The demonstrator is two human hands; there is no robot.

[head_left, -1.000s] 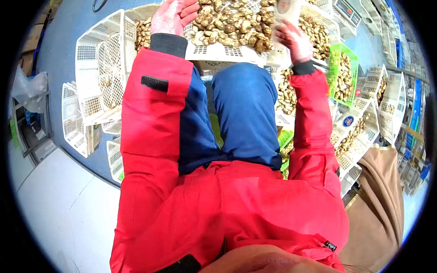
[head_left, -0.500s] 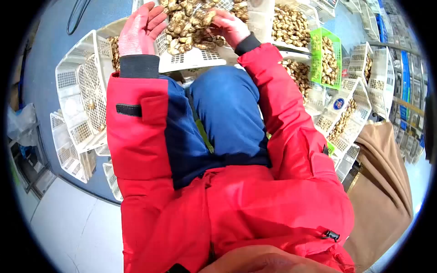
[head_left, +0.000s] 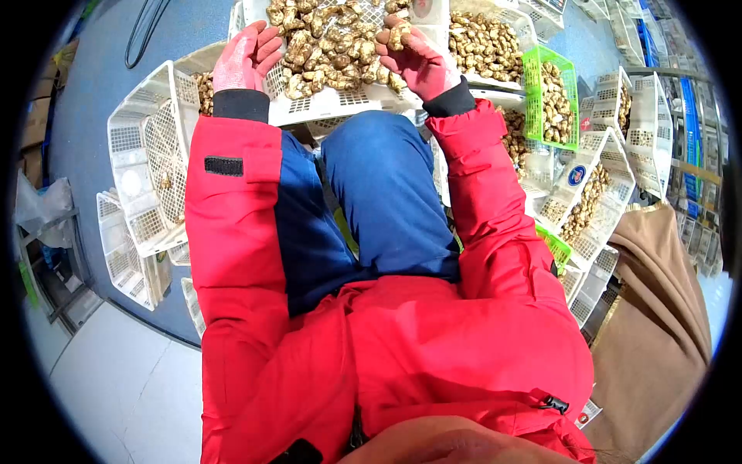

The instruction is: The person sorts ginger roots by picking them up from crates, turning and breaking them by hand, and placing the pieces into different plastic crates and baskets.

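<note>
Forearms [head_left: 233, 185] stretch ahead, left hand [head_left: 246, 62] with fingers loosely parted beside the mottled brown lumps [head_left: 315, 52] in the white tray [head_left: 325, 108], right hand [head_left: 423, 68] palm-up opposite, fingers curled around one held lump [head_left: 399, 35].

Blue floor [head_left: 85, 147], apparently pale tiles [head_left: 127, 379] alongside

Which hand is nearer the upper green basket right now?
Right. The right hand is left of the upper green basket, past a white crate; the left hand is farther, by the middle tray's left edge.
</note>
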